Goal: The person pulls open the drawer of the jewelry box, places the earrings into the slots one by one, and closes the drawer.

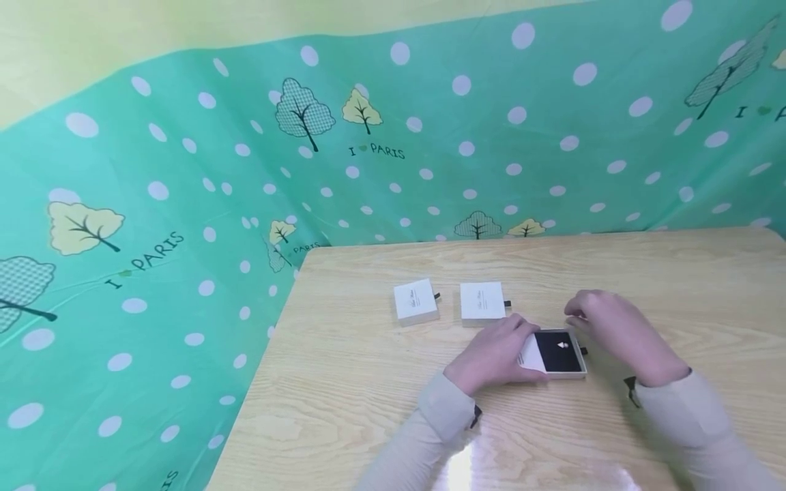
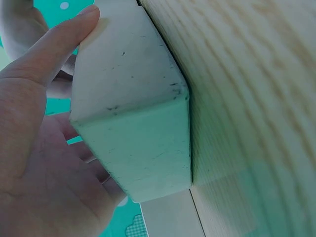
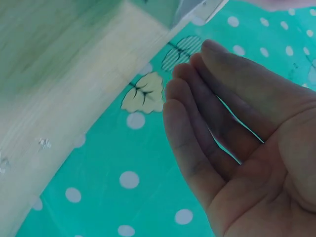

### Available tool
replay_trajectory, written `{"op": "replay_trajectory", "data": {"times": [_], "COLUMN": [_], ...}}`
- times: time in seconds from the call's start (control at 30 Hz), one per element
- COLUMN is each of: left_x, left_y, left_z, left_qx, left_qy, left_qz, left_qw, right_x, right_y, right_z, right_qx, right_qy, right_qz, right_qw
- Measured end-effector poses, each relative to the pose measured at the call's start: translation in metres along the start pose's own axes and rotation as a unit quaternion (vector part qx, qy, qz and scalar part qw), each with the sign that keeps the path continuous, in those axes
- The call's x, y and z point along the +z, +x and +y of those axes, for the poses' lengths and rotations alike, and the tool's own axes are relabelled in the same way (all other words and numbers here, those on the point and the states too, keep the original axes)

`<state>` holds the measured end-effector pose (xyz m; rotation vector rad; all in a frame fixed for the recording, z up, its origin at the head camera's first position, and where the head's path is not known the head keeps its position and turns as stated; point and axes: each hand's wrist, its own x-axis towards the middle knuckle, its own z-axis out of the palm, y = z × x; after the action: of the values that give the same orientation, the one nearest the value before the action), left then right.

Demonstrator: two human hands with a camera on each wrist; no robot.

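3 small white boxes on the wooden table point(image 1: 675, 286), 2 hands, nothing else on it. Nearest: open box point(image 1: 555, 354), lying between the hands w/ its black inner tray slid out toward the right hand; on the black pad sits 1 small pale item point(image 1: 562, 345), too small to tell what it is. Left hand point(image 1: 500, 351) grips the white sleeve end of that box; in the left wrist view the thumb lies along the sleeve's upper side, other fingers curl under/behind it, and the box rests against the tabletop. Right hand point(image 1: 614, 327) hovers just beside and above the tray end, fingers loosely extended and together, palm empty in the right wrist view, not touching the box as far as can be seen. Beyond the left hand, farther off: 2 closed boxes side by side, slightly apart, one point(image 1: 482, 303) just past the left fingertips, the other point(image 1: 416, 301) further to that hand's left; each has a small dark pull tab on its right side, contents hidden. Farthest: green cloth point(image 1: 184, 204) w/ white dots and trees behind the table.
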<state>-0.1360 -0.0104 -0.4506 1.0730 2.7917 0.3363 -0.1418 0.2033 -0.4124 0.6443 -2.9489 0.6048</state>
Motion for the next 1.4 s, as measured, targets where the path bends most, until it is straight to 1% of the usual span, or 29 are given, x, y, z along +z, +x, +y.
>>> {"op": "replay_trajectory", "data": {"times": [0.23, 0.63, 0.87, 1.07, 1.3, 1.4], "left_x": [0.001, 0.002, 0.002, 0.002, 0.002, 0.001], "left_y": [0.001, -0.002, 0.000, 0.001, 0.001, 0.000], "left_z": [0.000, 0.001, 0.001, 0.001, 0.002, 0.002], "left_qx": [-0.004, -0.008, -0.006, -0.008, -0.007, -0.006], "left_qy": [0.004, 0.016, 0.016, 0.019, 0.022, 0.021], "left_qz": [-0.001, -0.002, -0.002, -0.003, 0.002, 0.003], "left_qw": [1.0000, 0.9998, 0.9999, 0.9998, 0.9997, 0.9998], "right_x": [-0.006, -0.007, -0.005, -0.001, 0.002, 0.003], "right_y": [0.004, 0.012, 0.014, 0.016, 0.018, 0.018], "right_z": [0.016, 0.043, 0.063, 0.075, 0.086, 0.091], "right_qx": [-0.001, 0.019, 0.035, 0.059, 0.071, 0.077], "right_qy": [-0.022, -0.027, -0.015, -0.002, -0.010, -0.013], "right_qz": [0.020, 0.008, -0.012, -0.026, -0.037, -0.054], "right_qw": [1.000, 0.999, 0.999, 0.998, 0.997, 0.996]}}
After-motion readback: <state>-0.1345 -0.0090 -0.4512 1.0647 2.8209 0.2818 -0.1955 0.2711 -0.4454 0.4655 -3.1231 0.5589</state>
